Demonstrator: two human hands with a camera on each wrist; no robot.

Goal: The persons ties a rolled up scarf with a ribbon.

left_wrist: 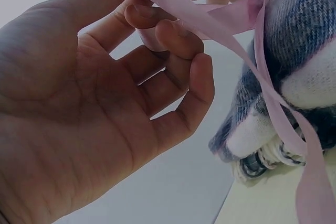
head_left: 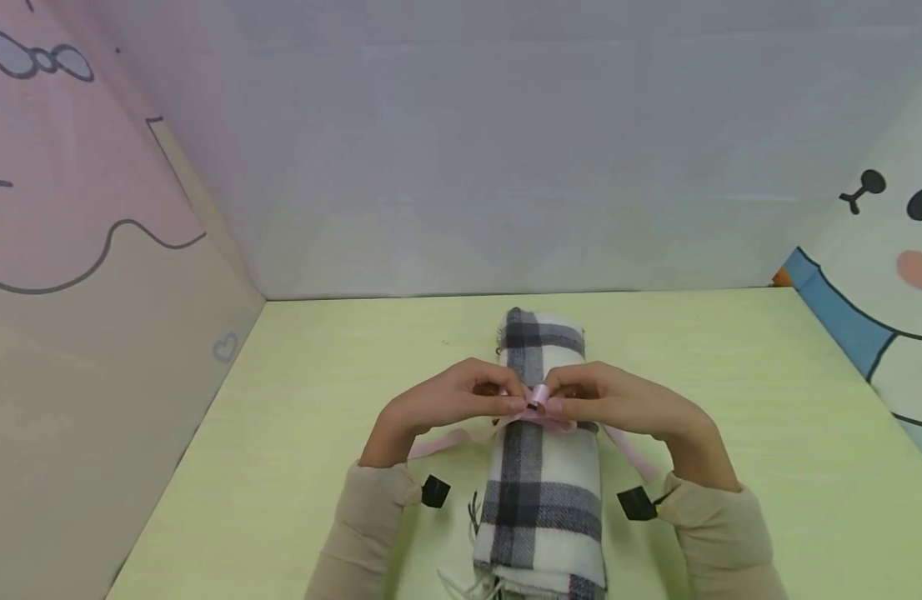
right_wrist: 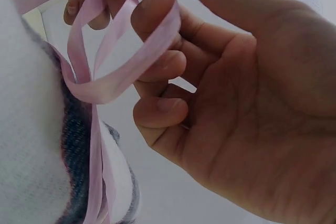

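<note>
A rolled plaid scarf (head_left: 542, 467), white with grey and black checks, lies lengthwise on the pale green table (head_left: 769, 400). A thin pink ribbon (head_left: 539, 408) crosses its middle. My left hand (head_left: 446, 404) pinches the ribbon (left_wrist: 210, 19) from the left, its other fingers (left_wrist: 184, 77) curled. From the right, my right hand (head_left: 618, 400) pinches a loop of the ribbon (right_wrist: 131, 72) between thumb and fingers. Both hands meet on top of the roll. The scarf (left_wrist: 304, 61) fills the edge of each wrist view, with its fringe at the end.
Loose ribbon tails trail off both sides of the roll, left (head_left: 438, 443) and right (head_left: 632, 454). Board walls stand close on three sides: pink on the left (head_left: 93, 292), grey behind (head_left: 506, 167), a cartoon face on the right (head_left: 881, 292).
</note>
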